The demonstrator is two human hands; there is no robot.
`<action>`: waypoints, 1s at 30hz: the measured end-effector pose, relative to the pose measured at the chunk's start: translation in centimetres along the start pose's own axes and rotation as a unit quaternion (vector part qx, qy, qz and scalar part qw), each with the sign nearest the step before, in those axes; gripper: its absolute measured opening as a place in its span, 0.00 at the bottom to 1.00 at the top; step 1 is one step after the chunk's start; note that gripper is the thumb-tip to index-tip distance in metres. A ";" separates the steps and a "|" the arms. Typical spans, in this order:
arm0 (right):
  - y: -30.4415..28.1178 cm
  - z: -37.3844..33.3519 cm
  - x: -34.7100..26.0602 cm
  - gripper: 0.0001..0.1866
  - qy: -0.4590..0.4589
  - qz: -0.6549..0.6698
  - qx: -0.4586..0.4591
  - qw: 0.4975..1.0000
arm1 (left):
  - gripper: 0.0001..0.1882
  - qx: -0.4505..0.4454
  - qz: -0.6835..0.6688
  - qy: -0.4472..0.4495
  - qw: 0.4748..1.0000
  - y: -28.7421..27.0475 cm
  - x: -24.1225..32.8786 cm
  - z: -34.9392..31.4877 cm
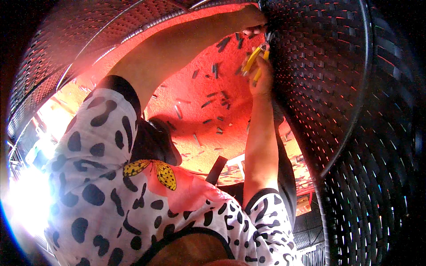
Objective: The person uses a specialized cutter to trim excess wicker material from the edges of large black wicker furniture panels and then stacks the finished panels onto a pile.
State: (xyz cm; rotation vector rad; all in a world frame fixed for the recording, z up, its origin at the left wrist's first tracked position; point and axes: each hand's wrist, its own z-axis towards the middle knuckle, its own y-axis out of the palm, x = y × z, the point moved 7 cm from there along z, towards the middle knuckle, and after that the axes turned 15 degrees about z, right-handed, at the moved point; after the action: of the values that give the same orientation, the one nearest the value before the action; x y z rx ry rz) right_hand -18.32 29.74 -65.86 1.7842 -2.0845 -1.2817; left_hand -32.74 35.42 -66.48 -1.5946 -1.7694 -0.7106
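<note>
Pliers (252,60), yellow-handled, held in right fingers (265,67) beside dark weave (310,88); left fingers (252,31) near weave, grip unclear.

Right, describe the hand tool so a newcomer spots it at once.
Find the big dark woven panel filling the picture's right side. By its upper left edge, the right hand holds the tool. Its yellow handles set it apart from the dark scraps strewn nearby.

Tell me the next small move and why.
Probably have the right hand squeeze the yellow-handled pliers: their handles stand apart, and their tips are up by the dark woven panel, close to the left hand. Check finger clearance first; whether the jaws already grip anything is too small to tell.
</note>
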 end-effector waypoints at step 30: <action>1.3 2.1 -1.8 0.13 0.049 -0.096 0.138 0.985 | 0.09 0.006 0.076 0.029 0.997 -0.9 0.7 -0.2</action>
State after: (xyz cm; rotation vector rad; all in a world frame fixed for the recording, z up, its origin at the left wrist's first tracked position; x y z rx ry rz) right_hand -20.02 32.29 -65.58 2.1602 -2.1687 -0.9542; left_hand -33.68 35.60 -65.73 -1.6632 -1.5897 -0.6667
